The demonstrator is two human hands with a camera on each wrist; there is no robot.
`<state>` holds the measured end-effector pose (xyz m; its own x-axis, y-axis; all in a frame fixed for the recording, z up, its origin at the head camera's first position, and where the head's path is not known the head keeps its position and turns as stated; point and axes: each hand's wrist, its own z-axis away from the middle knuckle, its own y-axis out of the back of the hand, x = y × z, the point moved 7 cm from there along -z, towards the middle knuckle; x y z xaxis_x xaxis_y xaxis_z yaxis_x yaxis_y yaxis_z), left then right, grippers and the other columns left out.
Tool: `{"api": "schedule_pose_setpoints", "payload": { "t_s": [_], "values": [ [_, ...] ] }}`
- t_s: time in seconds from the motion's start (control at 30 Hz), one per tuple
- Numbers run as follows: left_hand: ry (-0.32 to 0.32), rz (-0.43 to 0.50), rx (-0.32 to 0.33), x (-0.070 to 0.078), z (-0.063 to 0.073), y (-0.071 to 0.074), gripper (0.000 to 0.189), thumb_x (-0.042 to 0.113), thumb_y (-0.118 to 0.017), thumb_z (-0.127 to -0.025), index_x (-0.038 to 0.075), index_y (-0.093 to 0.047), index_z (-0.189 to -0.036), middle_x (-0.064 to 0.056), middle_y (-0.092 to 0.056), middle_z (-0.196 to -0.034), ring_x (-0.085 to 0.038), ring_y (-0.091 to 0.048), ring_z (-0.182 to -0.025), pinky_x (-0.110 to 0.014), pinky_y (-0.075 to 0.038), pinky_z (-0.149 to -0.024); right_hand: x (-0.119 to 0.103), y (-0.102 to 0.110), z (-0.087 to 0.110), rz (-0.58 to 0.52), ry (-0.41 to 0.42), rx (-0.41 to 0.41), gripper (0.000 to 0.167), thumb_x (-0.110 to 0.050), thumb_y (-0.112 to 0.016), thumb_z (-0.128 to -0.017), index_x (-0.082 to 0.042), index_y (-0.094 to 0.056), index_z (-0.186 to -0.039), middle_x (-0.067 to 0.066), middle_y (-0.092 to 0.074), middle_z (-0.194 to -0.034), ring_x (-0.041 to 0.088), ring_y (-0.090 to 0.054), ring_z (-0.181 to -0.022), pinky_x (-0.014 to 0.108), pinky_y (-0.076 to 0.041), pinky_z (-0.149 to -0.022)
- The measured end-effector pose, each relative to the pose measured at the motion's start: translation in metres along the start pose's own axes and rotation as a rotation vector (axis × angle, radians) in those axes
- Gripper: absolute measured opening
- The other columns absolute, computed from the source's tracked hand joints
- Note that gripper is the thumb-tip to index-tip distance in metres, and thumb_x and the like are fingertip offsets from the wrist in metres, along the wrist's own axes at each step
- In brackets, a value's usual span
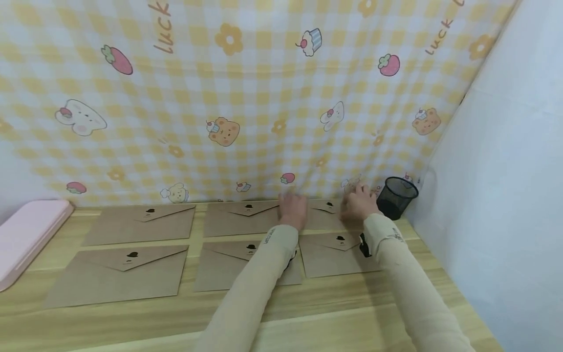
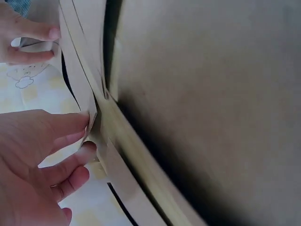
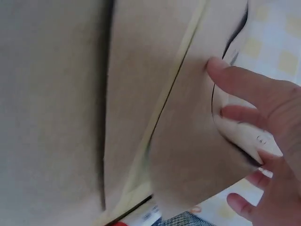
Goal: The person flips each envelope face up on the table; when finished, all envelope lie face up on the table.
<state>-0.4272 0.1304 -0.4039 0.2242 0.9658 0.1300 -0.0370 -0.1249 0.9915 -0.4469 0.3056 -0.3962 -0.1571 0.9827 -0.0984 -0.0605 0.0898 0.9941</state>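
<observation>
A brown kraft envelope (image 1: 323, 221) with a pointed flap and a small black hat print lies at the back right of the wooden table. My left hand (image 1: 293, 211) pinches its left corner between thumb and fingers, seen close in the left wrist view. On the opposite side my right hand (image 1: 360, 203) grips the same envelope. In the right wrist view the thumb (image 3: 218, 68) presses on the paper (image 3: 197, 155), while the other fingers are behind it and the edge bows. A second envelope (image 1: 330, 264) lies in front, partly under the right wrist.
Two envelopes lie in the middle, one behind (image 1: 233, 224) and one in front (image 1: 220, 275). Further left are another back envelope (image 1: 123, 229) and front envelope (image 1: 145, 286). A black mesh pen cup (image 1: 398, 198) stands by the right hand; a pink flat object (image 1: 32, 237) is far left.
</observation>
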Motion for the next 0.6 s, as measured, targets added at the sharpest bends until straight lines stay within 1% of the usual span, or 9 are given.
{"api": "schedule_pose_setpoints", "payload": {
  "t_s": [0.07,0.13,0.23,0.33,0.4,0.47,0.53,0.6],
  "values": [
    [0.008,-0.044,-0.006,-0.001,-0.002,-0.001,0.012,0.013,-0.063,-0.089,0.017,-0.067,-0.099,-0.001,-0.061,-0.109,-0.022,-0.045,-0.107,-0.046,-0.025,-0.098,0.005,-0.005,-0.003,-0.015,-0.001,-0.018,0.038,-0.035,-0.078,-0.073,-0.012,-0.070,-0.103,0.025,-0.026,-0.141,0.047,-0.015,-0.127,0.069,-0.016,-0.095],
    [0.008,-0.087,0.002,0.000,-0.003,-0.001,0.012,0.015,-0.058,-0.091,0.020,-0.068,-0.098,0.000,-0.059,-0.108,-0.021,-0.042,-0.106,-0.045,-0.025,-0.096,0.009,-0.010,-0.004,-0.022,0.006,-0.030,0.039,-0.037,-0.076,-0.075,-0.014,-0.071,-0.105,0.023,-0.027,-0.142,0.047,-0.015,-0.127,0.069,-0.019,-0.093],
    [-0.011,-0.141,-0.007,0.005,-0.004,-0.004,0.018,0.018,-0.051,-0.095,0.023,-0.066,-0.103,-0.001,-0.056,-0.111,-0.022,-0.037,-0.107,-0.044,-0.025,-0.093,0.012,-0.014,-0.004,-0.017,0.028,-0.042,0.038,-0.037,-0.074,-0.078,-0.013,-0.070,-0.108,0.022,-0.029,-0.143,0.048,-0.016,-0.125,0.069,-0.021,-0.091],
    [-0.038,-0.137,-0.023,0.009,-0.002,-0.008,0.020,0.019,-0.050,-0.096,0.023,-0.065,-0.109,-0.002,-0.055,-0.116,-0.024,-0.034,-0.112,-0.047,-0.023,-0.096,0.011,-0.016,-0.001,-0.020,0.049,-0.031,0.036,-0.032,-0.073,-0.080,-0.012,-0.069,-0.109,0.022,-0.032,-0.142,0.048,-0.020,-0.122,0.067,-0.024,-0.090],
    [-0.047,-0.096,-0.011,0.008,-0.001,-0.009,0.020,0.017,-0.051,-0.095,0.022,-0.065,-0.109,-0.002,-0.056,-0.116,-0.025,-0.035,-0.114,-0.048,-0.022,-0.098,0.010,-0.015,0.002,-0.026,0.057,-0.011,0.034,-0.030,-0.072,-0.081,-0.010,-0.069,-0.109,0.023,-0.033,-0.141,0.048,-0.023,-0.120,0.066,-0.026,-0.090],
    [-0.067,-0.025,0.035,0.004,0.001,-0.006,0.017,0.016,-0.052,-0.095,0.019,-0.066,-0.103,-0.004,-0.058,-0.111,-0.027,-0.038,-0.113,-0.048,-0.025,-0.096,0.009,-0.014,0.005,-0.059,0.064,0.015,0.034,-0.027,-0.070,-0.083,-0.008,-0.068,-0.111,0.025,-0.034,-0.140,0.048,-0.024,-0.120,0.066,-0.027,-0.090],
    [-0.107,0.059,0.082,-0.002,0.003,0.003,0.015,0.015,-0.051,-0.094,0.016,-0.066,-0.093,-0.004,-0.059,-0.101,-0.027,-0.042,-0.107,-0.047,-0.029,-0.091,0.009,-0.009,0.010,-0.116,0.076,0.069,0.034,-0.023,-0.066,-0.086,-0.004,-0.065,-0.114,0.027,-0.038,-0.136,0.049,-0.026,-0.121,0.065,-0.026,-0.093],
    [-0.155,0.143,0.129,-0.011,0.008,0.017,0.016,0.015,-0.051,-0.094,0.014,-0.062,-0.084,-0.003,-0.057,-0.094,-0.026,-0.044,-0.101,-0.046,-0.031,-0.088,0.010,0.001,0.019,-0.173,0.101,0.125,0.033,-0.019,-0.063,-0.089,0.000,-0.063,-0.116,0.030,-0.040,-0.133,0.051,-0.028,-0.122,0.065,-0.024,-0.095]
  ]
}}
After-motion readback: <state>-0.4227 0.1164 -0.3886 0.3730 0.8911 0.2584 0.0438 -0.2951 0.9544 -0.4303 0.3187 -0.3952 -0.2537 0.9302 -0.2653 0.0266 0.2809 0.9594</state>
